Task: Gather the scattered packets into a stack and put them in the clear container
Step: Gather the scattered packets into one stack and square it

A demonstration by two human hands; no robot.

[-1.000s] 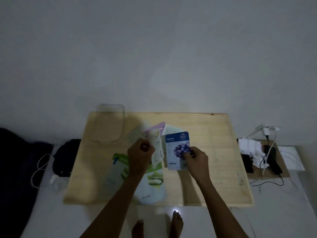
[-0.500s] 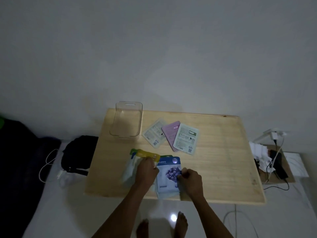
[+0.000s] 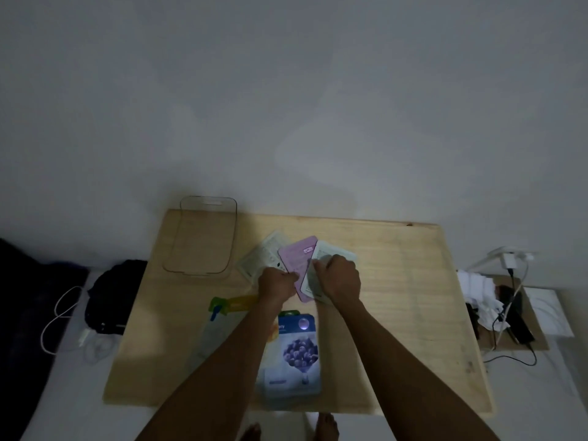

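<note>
On the wooden table [image 3: 413, 297], three overlapping packets lie mid-table: a pale grey one [image 3: 264, 254] at left, a pink one [image 3: 299, 257] in the middle, a white one [image 3: 331, 253] at right. My left hand [image 3: 276, 285] pinches the pink packet's near-left edge. My right hand [image 3: 339, 276] grips the white packet's near end. Near the front edge lies a blue blueberry packet [image 3: 296, 354] on top of other packets, with a green and yellow one [image 3: 229, 305] showing to its left. The clear container [image 3: 203, 238] stands empty at the far left corner.
A black bag [image 3: 113, 296] and a white cable [image 3: 60, 316] lie on the floor left of the table. At right, a small board [image 3: 537, 332] holds chargers, cables and white cloth. My bare feet [image 3: 289, 429] show below the table's front edge. A plain wall rises behind.
Both hands let go of the blue packet pile near the front edge and reached forward onto the three packets in the middle. The camera view shifted and came closer.
</note>
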